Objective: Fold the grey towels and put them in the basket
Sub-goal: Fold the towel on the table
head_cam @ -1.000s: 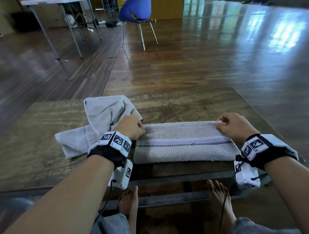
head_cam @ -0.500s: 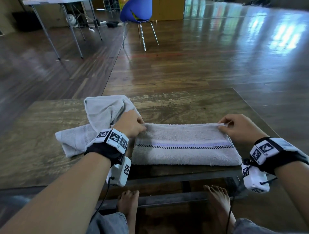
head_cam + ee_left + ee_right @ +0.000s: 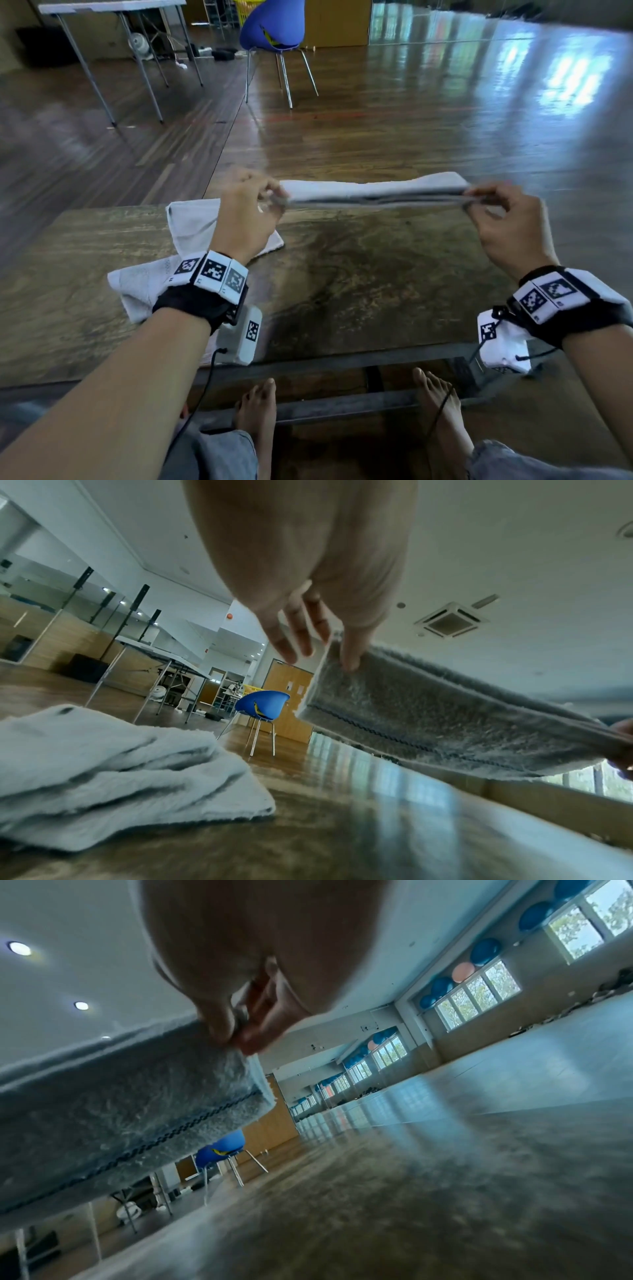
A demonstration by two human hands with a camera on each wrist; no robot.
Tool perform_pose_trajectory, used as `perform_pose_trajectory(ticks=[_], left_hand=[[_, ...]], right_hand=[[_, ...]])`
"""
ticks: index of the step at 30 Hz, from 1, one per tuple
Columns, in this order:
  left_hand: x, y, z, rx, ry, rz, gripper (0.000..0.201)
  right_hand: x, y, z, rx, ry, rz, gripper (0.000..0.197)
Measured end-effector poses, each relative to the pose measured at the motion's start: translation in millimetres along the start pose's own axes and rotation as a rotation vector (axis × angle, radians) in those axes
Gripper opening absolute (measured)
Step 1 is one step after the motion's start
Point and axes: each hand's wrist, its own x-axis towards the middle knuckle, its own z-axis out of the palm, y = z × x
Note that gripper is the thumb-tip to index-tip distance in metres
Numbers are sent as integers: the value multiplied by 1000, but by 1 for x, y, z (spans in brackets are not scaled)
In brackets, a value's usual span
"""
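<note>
Both hands are up off the table (image 3: 359, 291), and the folded grey towel (image 3: 373, 193) hangs stretched between them, clear of the wood. The left hand (image 3: 245, 219) pinches the towel's left end, the right hand (image 3: 507, 222) pinches the right end, fingers curled tight on the cloth. The dark stitched stripe shows along the underside in the left wrist view. A second grey towel (image 3: 191, 246) lies rumpled at the left of the table, not yet folded. I'd call this mid-fold: the strip looks ready to be halved, so the next move calls for bringing the two ends together squarely. No basket in sight from here.
</note>
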Motion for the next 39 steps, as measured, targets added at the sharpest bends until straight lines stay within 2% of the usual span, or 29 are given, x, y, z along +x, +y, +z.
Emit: perform_pose_trajectory(ticks=[4, 5, 7, 9, 12, 16, 22, 24, 26, 29, 32, 37, 39], left_hand=[[-23, -23, 13, 125, -479, -256, 13], [-28, -29, 18, 150, -567, -323, 15], [-32, -35, 27, 200, -607, -399, 15], [-30, -38, 36, 239, -568, -440, 24], [-27, -40, 45, 307, -538, -497, 40], [-26, -41, 53, 347, -514, -545, 35], [-19, -36, 53, 291, -372, -521, 14], [-18, -35, 53, 278, -361, -532, 20], [-20, -35, 53, 291, -391, -540, 28], [-21, -36, 55, 296, -402, -530, 18], [-19, -31, 53, 245, -289, -512, 11], [-4, -21, 42, -49, 60, -455, 10], [-2, -23, 36, -90, 61, -509, 14]], right_hand=[[-31, 21, -3, -220, -546, 232, 27], [-39, 26, -4, -253, -596, 273, 26], [-46, 30, -5, -295, -571, 332, 18], [-47, 31, -3, -328, -501, 379, 6], [-45, 29, 6, -371, -480, 440, 23], [-46, 29, 17, -388, -478, 476, 36], [-43, 26, 20, -346, -349, 530, 20], [-41, 24, 21, -342, -316, 577, 20], [-41, 23, 22, -357, -339, 625, 27], [-42, 21, 25, -374, -391, 623, 39], [-38, 14, 26, -344, -329, 604, 38], [-13, -4, 24, -183, -40, 427, 22], [-12, -3, 21, -154, -28, 446, 20]])
